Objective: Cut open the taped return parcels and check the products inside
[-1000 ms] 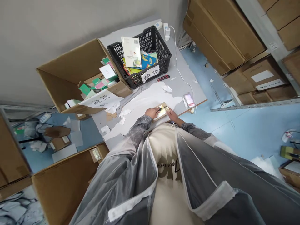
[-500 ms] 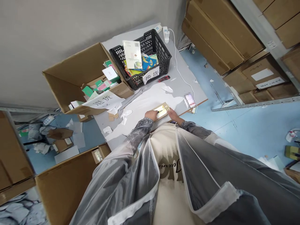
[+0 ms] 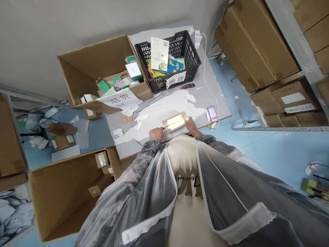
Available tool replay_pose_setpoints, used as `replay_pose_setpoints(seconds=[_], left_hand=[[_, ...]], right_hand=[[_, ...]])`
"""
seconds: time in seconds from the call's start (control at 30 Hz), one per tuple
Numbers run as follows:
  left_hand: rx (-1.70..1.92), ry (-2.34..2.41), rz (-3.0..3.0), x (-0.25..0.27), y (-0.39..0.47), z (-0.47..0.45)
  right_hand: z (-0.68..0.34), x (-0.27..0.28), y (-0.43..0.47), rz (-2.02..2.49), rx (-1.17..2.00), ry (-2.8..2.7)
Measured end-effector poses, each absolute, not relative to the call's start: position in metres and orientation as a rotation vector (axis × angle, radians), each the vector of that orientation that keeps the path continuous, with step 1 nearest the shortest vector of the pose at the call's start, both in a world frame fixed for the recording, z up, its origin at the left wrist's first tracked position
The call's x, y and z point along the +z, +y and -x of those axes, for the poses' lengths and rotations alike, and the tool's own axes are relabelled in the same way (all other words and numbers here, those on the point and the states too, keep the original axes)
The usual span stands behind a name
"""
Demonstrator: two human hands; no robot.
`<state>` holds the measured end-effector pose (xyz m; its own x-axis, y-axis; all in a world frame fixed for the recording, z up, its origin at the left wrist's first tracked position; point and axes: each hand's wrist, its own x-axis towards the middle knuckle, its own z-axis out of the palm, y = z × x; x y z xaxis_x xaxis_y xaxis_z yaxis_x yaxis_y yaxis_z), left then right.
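Fingers of left hand (image 3: 156, 133) curl closed round dark tool (image 3: 163, 128), tip at left end of cardboard package (image 3: 175, 122) | right hand (image 3: 190, 125) touches its right end, grip unclear | package lies flat on surface (image 3: 197, 77) | blurred device (image 3: 212, 114) near right | red-black cutter (image 3: 187, 86), black basket (image 3: 160, 85), carton (image 3: 95, 56) beyond

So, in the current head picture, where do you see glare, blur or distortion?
Head view: glare bleaches the middle of the package; the device is pixelated. Same view, right side: the shelf leans, probably from wide-angle stretch and camera tilt; the shelved carton is too soft to read.
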<state>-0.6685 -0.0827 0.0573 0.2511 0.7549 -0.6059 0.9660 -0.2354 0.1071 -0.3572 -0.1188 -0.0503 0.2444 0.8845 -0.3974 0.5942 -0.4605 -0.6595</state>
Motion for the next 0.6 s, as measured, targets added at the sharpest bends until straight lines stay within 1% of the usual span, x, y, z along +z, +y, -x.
replay_pose_setpoints(seconds=[0.07, 0.13, 0.23, 0.3, 0.4, 0.6], left_hand=[[-0.527, 1.598, -2.015, 0.051, -0.085, 0.67], [-0.434, 1.614, -1.953, 0.044, -0.087, 0.676], [-0.306, 1.616, -1.834, 0.032, -0.091, 0.685], [-0.23, 1.624, -1.759, 0.024, -0.093, 0.688], [-0.12, 1.638, -1.658, 0.012, -0.095, 0.689], [0.028, 1.613, -1.47, -0.012, -0.104, 0.687]], right_hand=[[0.358, -0.04, -0.113, 2.168, 0.93, -1.46], [0.359, -0.028, -0.102, 2.063, 0.864, -1.744], [0.36, -0.013, -0.077, 1.725, 0.959, -2.248], [0.361, -0.008, -0.058, 1.587, 1.008, -2.44], [0.365, -0.006, -0.033, 1.554, 0.974, -2.589], [0.379, 0.002, 0.002, 1.641, 0.833, -2.91]])
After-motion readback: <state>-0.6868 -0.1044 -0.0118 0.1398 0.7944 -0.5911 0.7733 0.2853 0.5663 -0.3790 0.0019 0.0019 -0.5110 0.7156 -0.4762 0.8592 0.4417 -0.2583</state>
